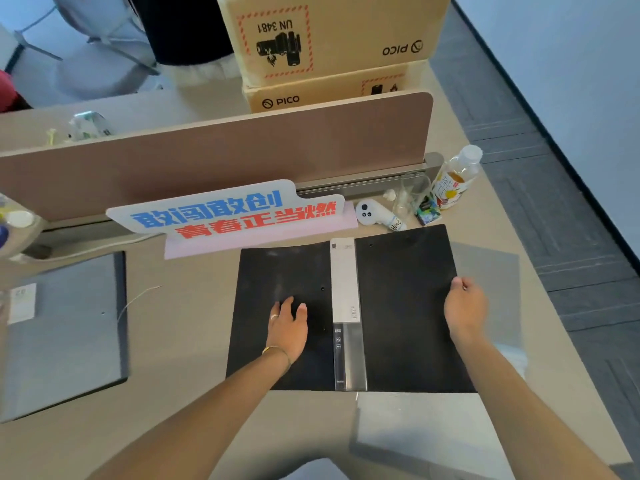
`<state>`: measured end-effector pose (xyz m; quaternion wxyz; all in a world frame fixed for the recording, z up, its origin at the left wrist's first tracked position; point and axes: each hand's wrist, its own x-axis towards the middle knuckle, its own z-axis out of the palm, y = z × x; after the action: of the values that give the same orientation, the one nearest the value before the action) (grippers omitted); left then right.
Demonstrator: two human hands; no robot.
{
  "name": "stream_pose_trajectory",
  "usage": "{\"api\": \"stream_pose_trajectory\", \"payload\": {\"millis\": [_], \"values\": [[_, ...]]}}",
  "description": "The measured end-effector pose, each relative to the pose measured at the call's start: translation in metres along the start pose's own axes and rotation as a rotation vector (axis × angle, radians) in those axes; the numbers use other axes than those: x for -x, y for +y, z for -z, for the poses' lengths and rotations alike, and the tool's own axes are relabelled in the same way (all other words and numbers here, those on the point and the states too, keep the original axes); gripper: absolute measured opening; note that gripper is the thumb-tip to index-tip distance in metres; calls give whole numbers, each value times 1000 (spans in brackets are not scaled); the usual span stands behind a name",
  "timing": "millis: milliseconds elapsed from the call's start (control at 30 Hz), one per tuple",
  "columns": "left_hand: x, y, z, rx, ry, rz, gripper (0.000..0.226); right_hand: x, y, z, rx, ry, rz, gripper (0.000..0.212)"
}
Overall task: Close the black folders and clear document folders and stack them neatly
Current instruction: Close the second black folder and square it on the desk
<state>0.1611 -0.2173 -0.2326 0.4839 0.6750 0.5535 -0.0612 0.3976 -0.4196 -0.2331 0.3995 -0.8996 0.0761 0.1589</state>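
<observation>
On desk [194, 327], open black folder [408, 306], seemingly empty, under both hands.

The upper cardboard box [332, 32] at the far edge carries "PICO" and "UN 3481", both upside down, the number inside a red hatched border with a camera pictogram; the lower box [322, 93] beneath it reads "PICO" upright beside a logo. The sign [225, 211] leaning at the divider shows blue Chinese characters "敢闯敢创" above red "青春正当燃". Print on the black folder's [398, 306] white spine strip, the bottle [455, 180] label and the left folder's [65, 334] sticker is too small or blurred to read.
</observation>
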Motion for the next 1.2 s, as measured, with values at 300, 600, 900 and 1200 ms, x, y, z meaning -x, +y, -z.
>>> {"api": "stream_pose_trajectory", "payload": {"millis": [300, 600, 900, 1200], "values": [[48, 7, 43, 169, 48, -58, 53, 68, -22, 12, -484, -61, 13, 37], [92, 4, 129, 406, 48, -169, 43, 146, -70, -54, -611, -250, -67, 23], [117, -23, 216, 404, 115, -223, 48, 228, -110, -135, -691, -429, -59, 20], [110, -69, 275, 416, 238, -268, 35, 282, -136, -201, -550, -606, 61, 20]]}}
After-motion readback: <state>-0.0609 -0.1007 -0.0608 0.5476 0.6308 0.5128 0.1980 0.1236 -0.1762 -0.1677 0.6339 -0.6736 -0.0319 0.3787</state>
